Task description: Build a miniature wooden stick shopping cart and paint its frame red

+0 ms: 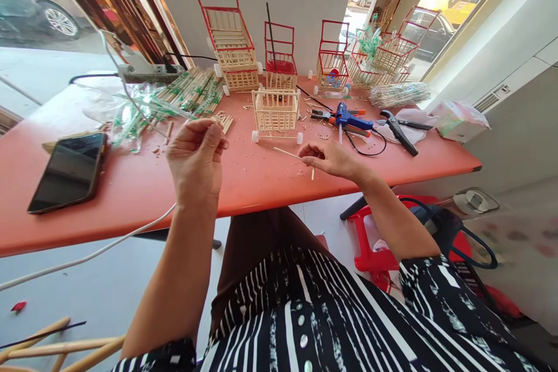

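Observation:
My left hand (196, 154) is raised over the table's front part, thumb and fingers pinched together. What it holds, if anything, is too small to make out. My right hand (329, 158) rests low over the table with its fingers closed on a thin wooden stick (285, 153) that points left. A short stick end (313, 174) shows below the same hand. Between and beyond my hands stands a small unpainted cart (276, 116) built of wooden sticks, with white wheels. Neither hand touches it.
Red-trimmed stick carts (235, 40) line the wall. Bundled sticks (192, 90) in plastic lie left, near a phone (70, 171). A blue glue gun (349, 118), pliers (399, 132) and a tissue pack (460, 121) lie right. A white cable (104, 251) hangs across the table's front edge.

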A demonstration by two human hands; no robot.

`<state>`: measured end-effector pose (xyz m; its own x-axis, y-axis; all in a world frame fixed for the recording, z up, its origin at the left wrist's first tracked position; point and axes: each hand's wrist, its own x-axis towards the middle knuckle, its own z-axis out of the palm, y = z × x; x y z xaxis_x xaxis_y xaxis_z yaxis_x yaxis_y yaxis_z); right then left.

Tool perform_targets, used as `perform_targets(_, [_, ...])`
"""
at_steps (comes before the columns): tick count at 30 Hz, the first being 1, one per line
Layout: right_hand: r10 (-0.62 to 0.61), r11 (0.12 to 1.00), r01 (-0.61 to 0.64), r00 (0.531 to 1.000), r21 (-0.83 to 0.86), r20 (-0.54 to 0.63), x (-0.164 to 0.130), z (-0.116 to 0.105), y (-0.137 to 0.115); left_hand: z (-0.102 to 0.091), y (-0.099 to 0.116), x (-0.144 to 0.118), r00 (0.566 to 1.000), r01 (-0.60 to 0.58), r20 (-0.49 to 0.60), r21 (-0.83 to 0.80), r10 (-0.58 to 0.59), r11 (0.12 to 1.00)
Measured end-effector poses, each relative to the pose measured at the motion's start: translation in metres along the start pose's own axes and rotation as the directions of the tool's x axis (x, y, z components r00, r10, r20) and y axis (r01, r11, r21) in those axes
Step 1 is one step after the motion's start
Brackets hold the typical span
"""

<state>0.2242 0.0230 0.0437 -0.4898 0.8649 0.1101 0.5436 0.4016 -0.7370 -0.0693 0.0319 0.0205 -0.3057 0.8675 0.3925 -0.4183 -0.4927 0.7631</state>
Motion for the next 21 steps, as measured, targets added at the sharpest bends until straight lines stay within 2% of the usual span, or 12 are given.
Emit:
perform_targets(2, [-0.091, 0.988, 0.092, 0.996, 0.125, -0.016, 0.011, 0.004, 0.002, 0.0, -0.001, 0.005, 1.0, -0.023, -0.01, -0.008, 0.023, 1.0])
perform_targets(4, [-0.14, 0.972, 0.152, 0.987, 0.181, -0.078, 0.021, 0.01, 0.0, 0.002, -0.006, 0.003, 0.998, -0.011, -0.059, -0.008, 0.011, 1.0])
perform_targets(8, [-0.147, 0.966, 0.198, 0.95, 0.167, -0.277, 0.031, 0.024, -0.006, 0.014, -0.016, -0.019, 0.984, 0.163, -0.078, 0.055, -0.158, 0.985])
perform_targets(11, [-0.142, 0.967, 0.21, 0.913, 0.144, -0.382, 0.027, 0.03, -0.012, 0.024, -0.02, -0.035, 0.978, 0.207, -0.027, 0.09, -0.206, 0.974])
perform_targets(14, [-0.135, 0.973, 0.199, 0.901, 0.117, -0.411, 0.019, 0.032, -0.017, 0.027, -0.022, -0.043, 0.974, 0.224, -0.004, 0.093, -0.224, 0.97])
perform_targets(21, [-0.147, 0.979, 0.19, 0.912, 0.076, -0.383, 0.012, 0.034, -0.023, 0.022, -0.025, -0.048, 0.978, 0.207, 0.009, 0.1, -0.209, 0.973])
